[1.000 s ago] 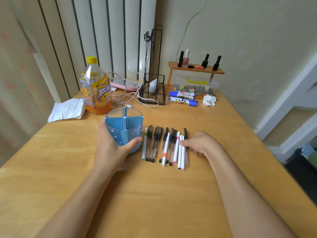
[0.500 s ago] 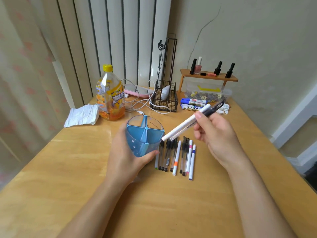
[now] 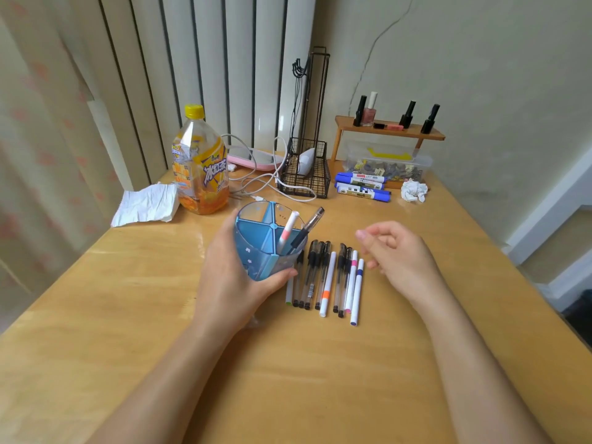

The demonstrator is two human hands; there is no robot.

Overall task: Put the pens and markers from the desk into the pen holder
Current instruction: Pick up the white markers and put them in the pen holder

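Note:
My left hand point(image 3: 232, 277) grips the blue, sectioned pen holder point(image 3: 256, 241), which stands on the wooden desk point(image 3: 160, 315). A white marker with a pink band point(image 3: 287, 231) and a black gel pen point(image 3: 307, 229) lean in its right compartment. A row of several pens and markers point(image 3: 326, 280) lies on the desk just right of the holder. My right hand point(image 3: 397, 254) hovers over the right end of that row, fingers loosely curled and holding nothing. Blue-capped whiteboard markers point(image 3: 362, 185) lie farther back.
An orange drink bottle point(image 3: 200, 165) and a crumpled tissue point(image 3: 144, 205) stand back left. Behind the holder are a black wire basket point(image 3: 306, 174) with cables, a clear box of clips point(image 3: 386, 165), a small wooden shelf point(image 3: 389, 131) with nail polish bottles, and a paper ball point(image 3: 414, 190).
My right hand picked up a white marker and a black pen from the row, carried them to the holder and dropped them in. It now sits back over the row, holding nothing.

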